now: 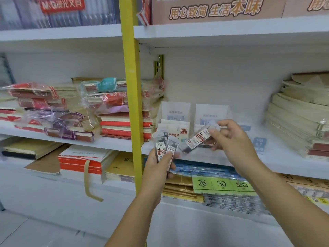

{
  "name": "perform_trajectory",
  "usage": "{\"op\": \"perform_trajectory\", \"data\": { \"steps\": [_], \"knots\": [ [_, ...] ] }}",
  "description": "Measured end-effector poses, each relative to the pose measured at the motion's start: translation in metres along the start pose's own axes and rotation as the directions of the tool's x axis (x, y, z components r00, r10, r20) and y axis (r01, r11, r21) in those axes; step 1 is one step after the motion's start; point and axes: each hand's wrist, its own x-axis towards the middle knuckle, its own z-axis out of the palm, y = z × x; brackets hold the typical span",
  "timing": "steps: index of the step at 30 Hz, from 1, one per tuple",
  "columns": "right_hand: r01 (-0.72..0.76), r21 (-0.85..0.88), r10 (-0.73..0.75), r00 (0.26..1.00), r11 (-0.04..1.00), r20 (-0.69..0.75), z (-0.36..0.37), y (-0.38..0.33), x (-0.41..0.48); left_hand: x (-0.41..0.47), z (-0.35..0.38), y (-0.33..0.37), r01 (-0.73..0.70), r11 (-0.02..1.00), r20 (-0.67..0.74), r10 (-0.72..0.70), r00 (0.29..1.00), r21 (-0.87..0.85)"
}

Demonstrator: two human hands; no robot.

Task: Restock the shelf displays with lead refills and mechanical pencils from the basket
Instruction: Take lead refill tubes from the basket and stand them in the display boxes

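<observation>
Refill packs sit in both hands, just right of the yellow post (pixel 131 90) and in front of the middle shelf (pixel 292 166). The left hand (pixel 158 169) grips two lead refill packs (pixel 166 148) by their lower ends, thumb and fingers curled round them, so that they stand upright and slightly fanned. The right hand (pixel 231 145), farther from the post, pinches a single refill pack (pixel 196 139) by its upper end between thumb and fingertips. That pack is tilted, with its low end just beside the left hand's pair.

Behind the hands, on the shelf right of the post, stand two clear display boxes. The nearer box (pixel 175 111) holds cards marked HB 0.5, and the farther box (pixel 211 111) is partly hidden by the right hand. A blue label (pixel 260 143) lies beyond them, and tall paper stacks (pixel 299 125) lie farthest right. Below are green price tags (pixel 222 183). Left of the post lie wrapped notebook stacks (pixel 122 125).
</observation>
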Motion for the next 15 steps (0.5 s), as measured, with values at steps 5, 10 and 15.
{"op": "perform_trajectory", "data": {
  "steps": [5, 10, 15],
  "knots": [
    [0.241, -0.202, -0.236, 0.971, 0.949, 0.049, 0.036, -0.034, 0.075, 0.023, -0.021, 0.013, -0.144, 0.988, -0.045, 0.146, 0.988, 0.061],
    [0.352, -0.389, -0.318, 0.936, 0.852, 0.15, 0.072, -0.033, 0.139, 0.04, -0.023, 0.015, -0.183, 0.983, -0.017, 0.183, 0.983, 0.019],
    [0.408, -0.536, -0.29, 0.911, 0.739, 0.295, 0.088, -0.02, 0.171, 0.05, -0.025, 0.012, -0.152, 0.988, -0.028, 0.152, 0.988, 0.002]
  ]
}}
